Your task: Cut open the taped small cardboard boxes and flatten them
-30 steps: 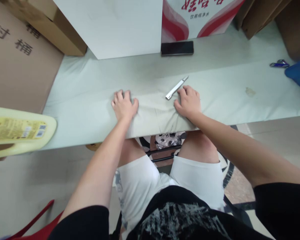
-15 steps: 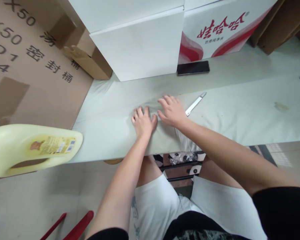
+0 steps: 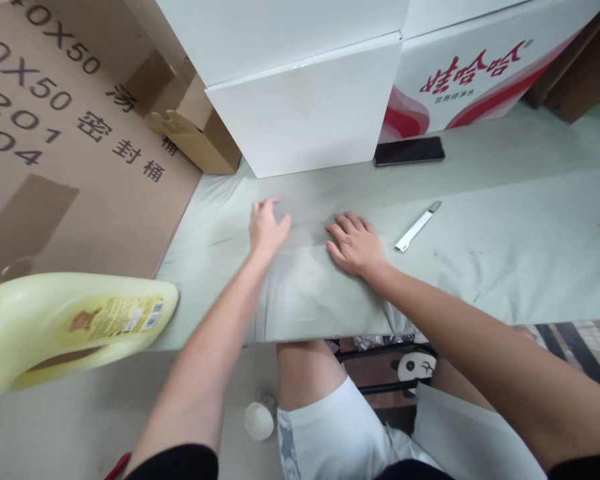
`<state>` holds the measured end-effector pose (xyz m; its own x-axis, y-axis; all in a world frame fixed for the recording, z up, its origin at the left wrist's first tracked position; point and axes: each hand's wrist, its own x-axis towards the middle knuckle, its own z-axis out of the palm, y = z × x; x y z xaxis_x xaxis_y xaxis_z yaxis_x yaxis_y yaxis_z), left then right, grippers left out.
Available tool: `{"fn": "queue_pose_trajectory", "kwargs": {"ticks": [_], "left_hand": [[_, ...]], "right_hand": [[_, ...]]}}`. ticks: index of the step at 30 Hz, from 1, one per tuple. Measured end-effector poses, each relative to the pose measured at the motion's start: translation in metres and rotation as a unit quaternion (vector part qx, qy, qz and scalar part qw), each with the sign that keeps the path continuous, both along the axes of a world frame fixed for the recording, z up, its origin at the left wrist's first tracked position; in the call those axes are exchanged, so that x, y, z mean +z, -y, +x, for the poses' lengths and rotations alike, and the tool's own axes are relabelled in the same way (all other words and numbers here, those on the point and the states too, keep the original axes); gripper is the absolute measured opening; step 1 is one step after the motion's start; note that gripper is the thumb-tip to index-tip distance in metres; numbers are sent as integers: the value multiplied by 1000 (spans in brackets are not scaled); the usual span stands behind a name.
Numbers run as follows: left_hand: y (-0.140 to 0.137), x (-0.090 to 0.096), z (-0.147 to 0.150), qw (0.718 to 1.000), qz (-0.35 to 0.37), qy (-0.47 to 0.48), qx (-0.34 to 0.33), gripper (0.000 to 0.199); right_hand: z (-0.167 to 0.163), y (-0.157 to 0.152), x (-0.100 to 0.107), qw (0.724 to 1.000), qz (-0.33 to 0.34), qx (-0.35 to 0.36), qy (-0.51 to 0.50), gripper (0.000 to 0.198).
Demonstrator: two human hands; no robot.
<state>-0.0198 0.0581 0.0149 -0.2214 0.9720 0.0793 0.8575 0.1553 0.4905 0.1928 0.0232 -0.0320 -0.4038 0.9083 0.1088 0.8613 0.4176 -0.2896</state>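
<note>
My left hand (image 3: 269, 228) is over the pale green cloth (image 3: 310, 293), slightly blurred, thumb apart from its fingers and nothing visible in its grasp. To its right, my right hand (image 3: 356, 244) rests palm down on the cloth, fingers spread. A white utility knife (image 3: 418, 227) lies just right of that hand, its blade end pointing away from me. Under my right forearm, clear crinkled plastic (image 3: 399, 320) hangs at the front edge; how far it reaches beneath the hand I cannot tell.
White cartons (image 3: 310, 107) stand along the back, with a black phone (image 3: 409, 151) at their foot. Cardboard boxes (image 3: 87, 147) rise at the left, behind a yellow jug (image 3: 80, 327). Below the edge, a white cup (image 3: 259, 421) is on the floor.
My left hand has moved left and away from me, apart from the right hand. My right hand now lies flatter, further from the knife. The whole view has shifted.
</note>
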Motion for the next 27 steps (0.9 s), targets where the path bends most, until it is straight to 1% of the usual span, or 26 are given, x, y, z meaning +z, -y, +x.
{"fn": "queue_pose_trajectory", "kwargs": {"ticks": [2, 4, 6, 7, 8, 10, 13, 15, 16, 18, 21, 24, 26, 27], "left_hand": [[-33, 29, -34, 997, 70, -41, -10, 31], [-61, 60, -63, 994, 94, -60, -17, 24], [-82, 89, -84, 987, 86, -134, -25, 21], [-91, 101, -91, 984, 67, -165, -9, 20], [-99, 111, -95, 983, 43, -180, 13, 24], [-111, 122, -100, 977, 28, -205, 52, 35], [-121, 123, -101, 966, -2, -238, 100, 49], [-122, 119, -102, 957, 0, -268, 111, 48], [-121, 116, -103, 955, 7, -278, 99, 44], [-117, 112, -107, 958, 22, -281, 46, 35], [-106, 107, -112, 967, 65, -245, -39, 30], [-89, 105, -107, 962, 127, -230, -71, 26], [-76, 105, -99, 958, 146, -232, -84, 25], [-69, 105, -93, 959, 146, -226, -92, 27]], "right_hand": [[-1, 0, -1, 1000, 1, -3, 1, 47], [-1, 0, -1, 1000, 1, -3, 2, 47], [-1, 0, 0, 1000, -2, -3, 3, 47], [-1, 0, 1, 1000, -5, -5, 4, 47], [-1, 0, 2, 1000, -9, -6, 4, 47], [-2, 0, 4, 1000, -16, -5, 5, 46], [-2, -1, 5, 1000, -17, -4, 3, 46], [-2, -1, 4, 1000, -13, -5, 3, 46], [-2, -1, 4, 1000, -11, -4, 3, 46], [-2, -2, 2, 1000, -7, -2, 1, 45], [-1, -2, 1, 1000, -3, -1, -4, 45], [-1, -2, 0, 1000, 1, 1, -6, 45], [0, -2, 0, 1000, 4, 4, -8, 44], [0, -2, 0, 1000, 5, 4, -9, 44]]}}
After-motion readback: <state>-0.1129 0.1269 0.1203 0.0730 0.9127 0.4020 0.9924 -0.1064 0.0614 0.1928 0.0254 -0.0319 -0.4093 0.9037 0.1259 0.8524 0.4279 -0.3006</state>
